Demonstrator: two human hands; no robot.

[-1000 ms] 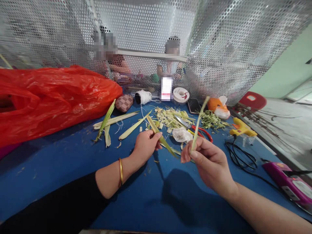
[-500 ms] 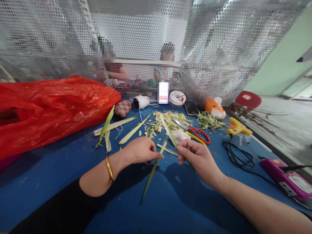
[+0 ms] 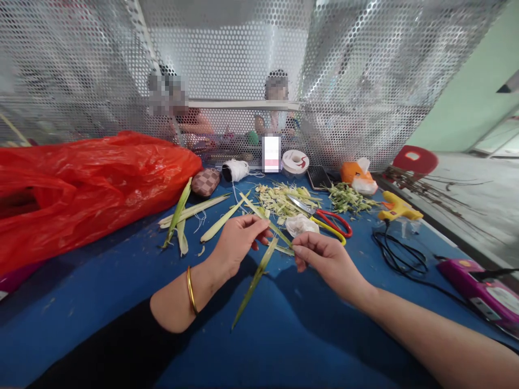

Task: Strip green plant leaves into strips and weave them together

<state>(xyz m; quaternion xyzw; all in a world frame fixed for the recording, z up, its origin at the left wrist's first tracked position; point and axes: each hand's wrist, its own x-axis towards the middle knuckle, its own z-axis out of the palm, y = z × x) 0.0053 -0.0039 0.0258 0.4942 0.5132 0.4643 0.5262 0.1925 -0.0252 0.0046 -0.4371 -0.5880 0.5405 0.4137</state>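
My left hand (image 3: 246, 241) pinches a pale green corn husk strip (image 3: 279, 232) partway along its length. The strip's lower end sits between the thumb and fingers of my right hand (image 3: 326, 259), so both hands are closed on it. Below my left hand a pointed green husk piece (image 3: 253, 285) lies on the blue table (image 3: 259, 346). Further back are a long pale husk (image 3: 221, 224) and a heap of cut husk bits (image 3: 279, 200). Scissors with red and yellow handles (image 3: 334, 222) rest beside a crumpled white tissue (image 3: 302, 226).
A red plastic bag (image 3: 93, 189) fills the left side. At the back stand a thread spool (image 3: 235, 169), a ribbon roll (image 3: 295, 161) and a lit phone (image 3: 271, 153). On the right lie a yellow glue gun (image 3: 399, 207), its black cord and a purple power strip (image 3: 478, 286).
My left hand has let go of the pointed green husk piece, which now lies on the table. It has moved up and taken hold of the strip in my right hand, which now tilts further left.
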